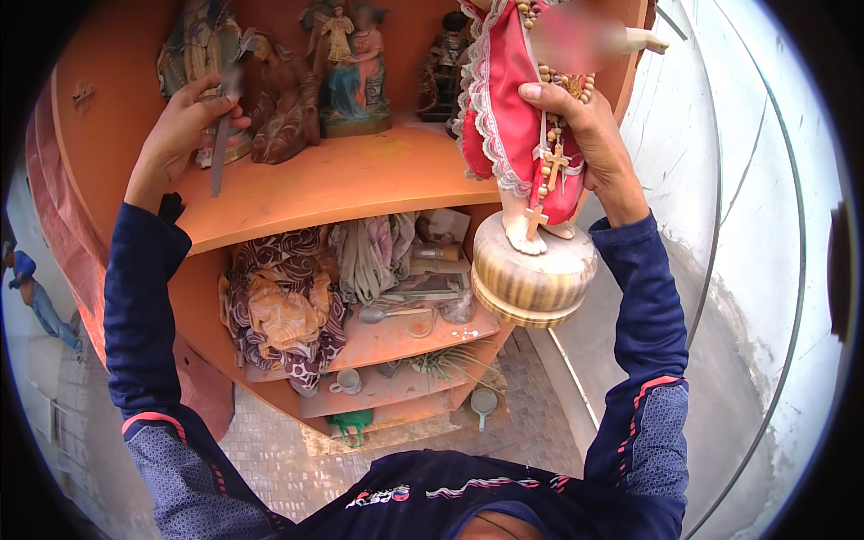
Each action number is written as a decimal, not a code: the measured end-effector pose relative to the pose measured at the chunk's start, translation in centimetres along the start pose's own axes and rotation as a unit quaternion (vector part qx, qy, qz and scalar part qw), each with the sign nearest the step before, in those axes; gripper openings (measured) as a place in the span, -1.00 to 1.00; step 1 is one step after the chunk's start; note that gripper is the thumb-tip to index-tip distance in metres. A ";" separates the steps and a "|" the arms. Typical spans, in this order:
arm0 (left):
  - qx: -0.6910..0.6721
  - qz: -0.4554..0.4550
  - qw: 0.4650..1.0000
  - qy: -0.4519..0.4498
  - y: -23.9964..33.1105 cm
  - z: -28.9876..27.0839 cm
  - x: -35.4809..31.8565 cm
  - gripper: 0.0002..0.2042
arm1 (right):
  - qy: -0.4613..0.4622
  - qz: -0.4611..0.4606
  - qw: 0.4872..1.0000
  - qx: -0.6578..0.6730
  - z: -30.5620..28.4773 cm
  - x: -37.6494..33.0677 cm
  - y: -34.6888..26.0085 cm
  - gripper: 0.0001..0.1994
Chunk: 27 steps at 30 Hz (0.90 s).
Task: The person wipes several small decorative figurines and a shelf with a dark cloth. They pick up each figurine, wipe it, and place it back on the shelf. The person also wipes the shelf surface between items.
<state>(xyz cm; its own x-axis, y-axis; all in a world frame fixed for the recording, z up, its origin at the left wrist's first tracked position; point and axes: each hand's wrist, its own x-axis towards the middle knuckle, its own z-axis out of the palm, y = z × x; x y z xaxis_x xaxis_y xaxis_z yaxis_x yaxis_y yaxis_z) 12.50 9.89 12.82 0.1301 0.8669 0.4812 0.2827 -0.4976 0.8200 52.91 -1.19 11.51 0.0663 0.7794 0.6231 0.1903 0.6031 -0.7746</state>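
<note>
My right hand (589, 135) grips a statue in a red robe (508, 117) trimmed with white lace, holding it upright at the right end of the orange shelf. Wooden-bead rosaries with crosses (555, 166) hang down its front. Its bare feet stand on a round base (535, 274) with brown and cream stripes. At the left, my left hand (193, 121) is closed on a thin, flat grey tool (219, 157), whose upper end is blurred. Close beside that hand stand a brown kneeling figurine (283, 108) and a robed figurine (202, 45), partly hidden.
Farther back on the orange shelf (360, 175) stand a figurine group (355, 81) and a dark figurine (445, 67). Lower shelves hold patterned cloth (283, 297), a spoon (391, 313) and a mug (346, 382). A pale wall (747, 180) rises at right; a person (40, 297) is far left.
</note>
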 end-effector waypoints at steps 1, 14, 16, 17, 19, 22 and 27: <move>-0.014 -0.003 1.000 0.003 -0.4 -0.7 -0.3 -0.52 | -0.011 0.006 1.000 0.016 0.2 0.7 -0.1 -0.47; 0.079 0.000 0.996 -0.048 -1.4 -4.0 -5.6 -0.55 | -0.083 0.048 0.994 0.044 4.2 7.9 -0.8 -0.50; 0.087 0.013 0.995 -0.057 -1.2 -4.1 -6.2 -0.55 | -0.086 0.057 0.994 0.036 4.4 8.2 -1.1 -0.50; 0.077 0.009 0.995 -0.059 -1.1 -4.2 -6.5 -0.55 | -0.087 0.056 0.994 0.031 4.4 8.4 -1.2 -0.50; 0.080 0.011 0.995 -0.057 -1.2 -4.3 -7.2 -0.55 | -0.091 0.047 0.994 0.021 4.5 8.7 -1.5 -0.48; 0.078 0.002 0.995 -0.058 -1.4 -4.6 -8.0 -0.55 | -0.090 0.035 0.995 0.015 4.7 9.0 -1.8 -0.47; 0.064 0.010 0.996 -0.056 -1.7 -5.4 -8.3 -0.55 | -0.071 0.052 0.996 0.023 5.6 9.1 -3.2 -0.57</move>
<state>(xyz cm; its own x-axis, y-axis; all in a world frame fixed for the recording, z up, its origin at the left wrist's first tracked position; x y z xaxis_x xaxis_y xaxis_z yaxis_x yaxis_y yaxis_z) 5.76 3.36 9.10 0.2401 0.8585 0.4532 0.3972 -0.5128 0.7611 47.46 4.93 19.06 -0.0572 0.8523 0.5198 0.1450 0.5223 -0.8404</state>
